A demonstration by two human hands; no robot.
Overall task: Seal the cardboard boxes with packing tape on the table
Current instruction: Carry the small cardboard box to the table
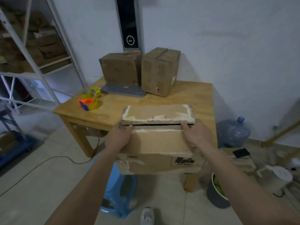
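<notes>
the cardboard box [158,137] sits at the near edge of the wooden table [203,101], hanging partly over it toward the person. its two top flaps are folded down but a dark gap runs between them along the middle, and torn white strips along the flap edges look like old tape residue.

the left hand [119,137] lies on the near flap at the box's left corner, fingers fairly straight and pressing, fingertips at the seam. the right hand [197,135] does the same at the right corner, fingers flat on the flap and reaching to the gap. neither hand curls around anything; both are open and pushing down.

this looks like the flap-closing step: the box is being squared up and the flaps brought together before any tape goes on. no fresh tape is on this seam yet.

the tape dispenser [88,104], orange with a yellowish roll, lies well apart on the table's left side, with two loose tape rolls [91,93] just behind it. two more boxes [139,70] stand at the back against the wall.

the next move probably calls for one hand to keep the flaps pressed shut while the other reaches left for the dispenser, then lays tape along the seam.
</notes>
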